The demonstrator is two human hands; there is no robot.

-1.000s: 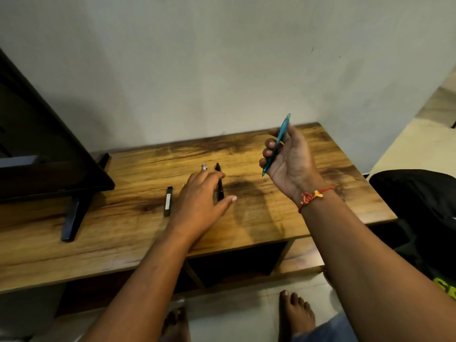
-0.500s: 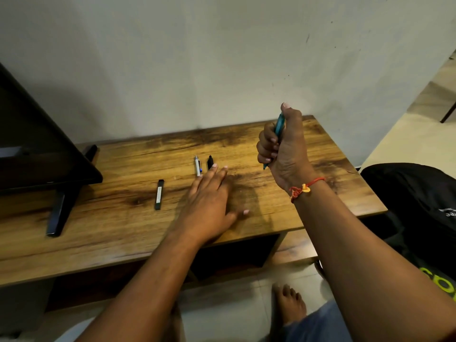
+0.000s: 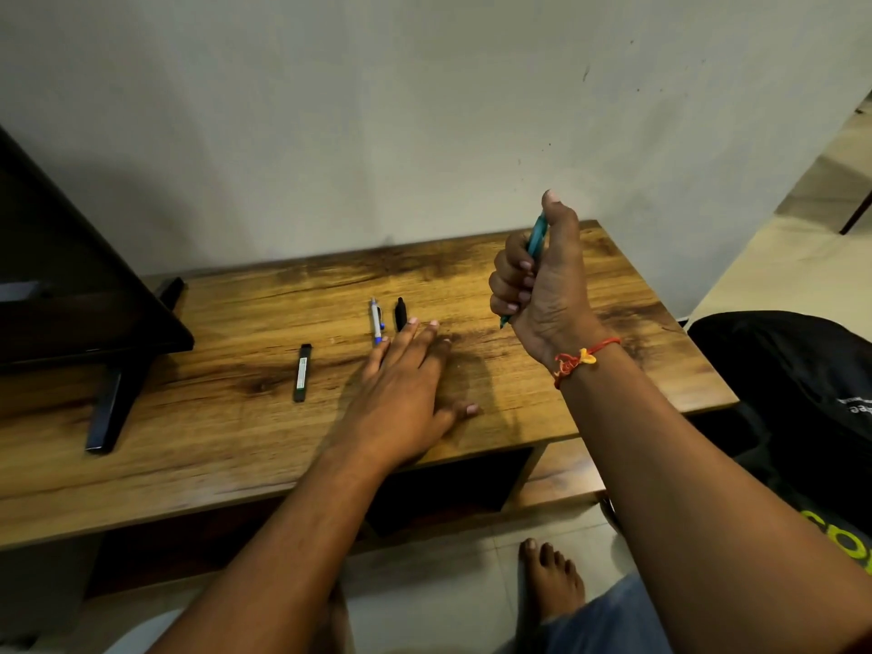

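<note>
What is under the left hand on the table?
Only the far end of a black pen shows past the fingertips of the left hand; its remainder is covered. The white-and-blue pen lies beside it, uncovered, on the wooden table.

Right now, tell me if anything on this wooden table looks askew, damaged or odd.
Nothing stands out. The white-and-blue pen, black pen and flat black stick lie roughly parallel; the right hand grips a teal pen, and the left hand is open and flat.

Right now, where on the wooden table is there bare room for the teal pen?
Bare: the right end of the table past the right hand; the front strip between monitor foot and left hand. Crowded: the middle, with white pen and black pen.
</note>
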